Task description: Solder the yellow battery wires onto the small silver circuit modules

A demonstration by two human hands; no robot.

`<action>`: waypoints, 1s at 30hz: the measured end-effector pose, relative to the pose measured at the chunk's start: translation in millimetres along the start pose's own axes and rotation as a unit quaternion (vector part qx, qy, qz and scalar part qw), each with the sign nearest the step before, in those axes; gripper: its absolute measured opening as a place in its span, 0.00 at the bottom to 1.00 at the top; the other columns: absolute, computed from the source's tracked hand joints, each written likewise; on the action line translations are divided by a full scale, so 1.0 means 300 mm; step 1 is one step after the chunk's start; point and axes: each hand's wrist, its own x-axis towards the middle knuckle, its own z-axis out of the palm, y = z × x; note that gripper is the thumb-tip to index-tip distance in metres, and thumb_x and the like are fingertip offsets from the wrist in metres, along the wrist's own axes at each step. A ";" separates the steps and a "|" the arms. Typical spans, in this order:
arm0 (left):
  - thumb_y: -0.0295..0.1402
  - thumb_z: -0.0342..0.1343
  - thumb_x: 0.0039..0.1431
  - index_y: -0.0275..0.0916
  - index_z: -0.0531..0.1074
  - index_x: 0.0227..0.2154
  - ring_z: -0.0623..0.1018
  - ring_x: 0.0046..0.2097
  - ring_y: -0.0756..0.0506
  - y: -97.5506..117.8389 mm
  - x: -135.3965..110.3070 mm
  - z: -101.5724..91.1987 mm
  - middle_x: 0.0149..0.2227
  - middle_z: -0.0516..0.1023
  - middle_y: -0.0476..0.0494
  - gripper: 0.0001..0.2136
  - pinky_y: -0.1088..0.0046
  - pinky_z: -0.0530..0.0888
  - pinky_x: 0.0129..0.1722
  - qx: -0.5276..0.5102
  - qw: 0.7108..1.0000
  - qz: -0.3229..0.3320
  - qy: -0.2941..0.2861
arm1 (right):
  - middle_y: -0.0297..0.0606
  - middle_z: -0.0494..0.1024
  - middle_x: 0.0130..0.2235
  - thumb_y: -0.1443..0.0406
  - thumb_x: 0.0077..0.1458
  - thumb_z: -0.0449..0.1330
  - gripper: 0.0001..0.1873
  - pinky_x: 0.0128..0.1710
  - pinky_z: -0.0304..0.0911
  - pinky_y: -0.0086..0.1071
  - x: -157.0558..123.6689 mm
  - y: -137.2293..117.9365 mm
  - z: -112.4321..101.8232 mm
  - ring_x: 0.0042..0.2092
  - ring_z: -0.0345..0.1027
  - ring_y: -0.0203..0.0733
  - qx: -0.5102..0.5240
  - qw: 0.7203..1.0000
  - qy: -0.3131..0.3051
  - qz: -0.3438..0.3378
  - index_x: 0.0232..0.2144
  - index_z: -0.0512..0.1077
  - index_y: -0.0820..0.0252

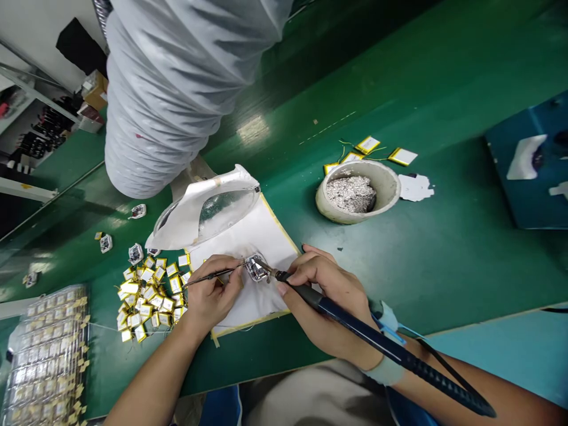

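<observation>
The soldering iron [355,322] is partly hiding the small silver piece [255,269], while the lower edge is cutting off the cell tray [44,355].

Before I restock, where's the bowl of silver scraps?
In the head view, the bowl sits on the bench right of centre, beyond the right hand, beside the pouch batteries.

You are looking at yellow-edged labels on the pouch batteries [148,296], but their print is showing too small to read. No other writing is showing legibly.
</observation>
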 end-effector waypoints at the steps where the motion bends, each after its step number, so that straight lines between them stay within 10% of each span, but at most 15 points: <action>1: 0.33 0.72 0.86 0.45 0.89 0.55 0.96 0.45 0.44 0.001 -0.002 0.001 0.46 0.96 0.44 0.02 0.67 0.95 0.45 -0.002 1.000 0.002 0.004 | 0.26 0.84 0.33 0.65 0.75 0.73 0.11 0.68 0.88 0.56 -0.002 0.001 0.001 0.34 0.84 0.45 -0.001 1.000 0.000 0.002 0.40 0.77 0.46; 30: 0.32 0.72 0.85 0.46 0.89 0.56 0.97 0.44 0.42 -0.012 -0.005 -0.006 0.46 0.96 0.43 0.04 0.67 0.94 0.43 0.021 0.999 0.000 -0.035 | 0.26 0.85 0.33 0.64 0.74 0.74 0.11 0.68 0.85 0.58 -0.009 0.005 0.003 0.35 0.84 0.47 -0.026 0.999 -0.021 -0.009 0.40 0.77 0.45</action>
